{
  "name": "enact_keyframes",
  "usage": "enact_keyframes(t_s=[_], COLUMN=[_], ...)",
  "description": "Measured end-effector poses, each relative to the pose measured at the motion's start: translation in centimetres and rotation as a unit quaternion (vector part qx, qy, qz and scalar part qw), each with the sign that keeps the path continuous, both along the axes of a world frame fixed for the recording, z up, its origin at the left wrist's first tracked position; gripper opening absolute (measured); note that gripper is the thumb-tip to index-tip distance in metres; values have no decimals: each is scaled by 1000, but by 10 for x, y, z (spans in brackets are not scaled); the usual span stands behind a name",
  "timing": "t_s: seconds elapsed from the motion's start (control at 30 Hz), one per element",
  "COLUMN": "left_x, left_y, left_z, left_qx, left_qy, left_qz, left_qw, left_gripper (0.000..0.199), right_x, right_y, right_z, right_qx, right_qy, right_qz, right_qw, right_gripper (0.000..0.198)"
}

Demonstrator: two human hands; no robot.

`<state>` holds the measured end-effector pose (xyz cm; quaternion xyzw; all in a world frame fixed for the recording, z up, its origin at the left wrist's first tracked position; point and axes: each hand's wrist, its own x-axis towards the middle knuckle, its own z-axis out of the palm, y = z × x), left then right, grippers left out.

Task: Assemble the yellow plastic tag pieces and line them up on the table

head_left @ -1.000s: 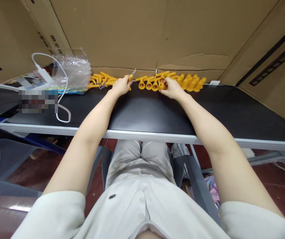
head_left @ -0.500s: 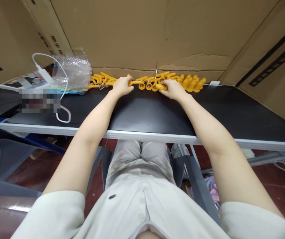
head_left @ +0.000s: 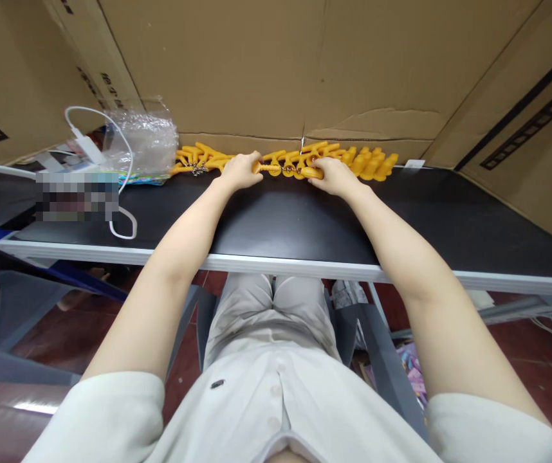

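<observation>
My left hand (head_left: 242, 172) is closed around one end of a thin, ridged yellow plastic stem (head_left: 270, 168). In my right hand (head_left: 334, 175), a rounded yellow plastic piece (head_left: 311, 173) is gripped between thumb and fingers. Small shiny links appear between the stem and this piece, though whether they join the two I cannot tell. Behind the hands runs a row of branching yellow pieces (head_left: 282, 155) with round ends. Left of my left hand lie more branching yellow pieces (head_left: 199, 153) with small metal chains (head_left: 197, 170).
Several upright yellow pegs (head_left: 375, 164) stand right of my right hand. At left are a clear plastic bag (head_left: 141, 138), a white cable (head_left: 124, 222) and a white plug (head_left: 90, 149). Cardboard walls (head_left: 257, 71) enclose the black table (head_left: 295, 222) behind and at both sides.
My left hand has shifted slightly right and toward me, bringing the ridged stem in front of the row. My right hand has barely moved and keeps its rounded yellow piece.
</observation>
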<state>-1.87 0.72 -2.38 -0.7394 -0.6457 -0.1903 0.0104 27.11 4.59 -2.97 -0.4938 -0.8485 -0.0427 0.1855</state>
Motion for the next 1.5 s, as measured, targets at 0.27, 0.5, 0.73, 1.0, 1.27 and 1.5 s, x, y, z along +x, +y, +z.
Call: enact_keyframes(t_s=[0.27, 0.5, 0.73, 1.0, 1.27, 1.5], left_x=[3, 11, 15, 16, 12, 8], left_y=[2, -7, -4, 0, 8, 9], left_z=[-2, 3, 0, -4, -8, -9], left_qx=[4, 6, 25, 27, 35, 49], left_qy=[18, 8, -27, -44, -61, -86], left_qz=[-11, -29, -52, -71, -64, -74], left_qw=[1000, 1000, 998, 996, 995, 992], left_gripper=[68, 65, 58, 55, 54, 51], right_x=[-2, -8, -11, -8, -1, 5], right_y=[-1, -4, -7, 7, 23, 12], right_z=[0, 0, 1, -9, -10, 6], right_qx=[0, 5, 16, 41, -38, -149], right_qy=[0, 18, 33, 44, 151, 280], right_qz=[30, 42, 61, 113, 115, 98], right_qw=[1000, 999, 997, 992, 981, 943], right_gripper=[32, 33, 32, 39, 77, 53])
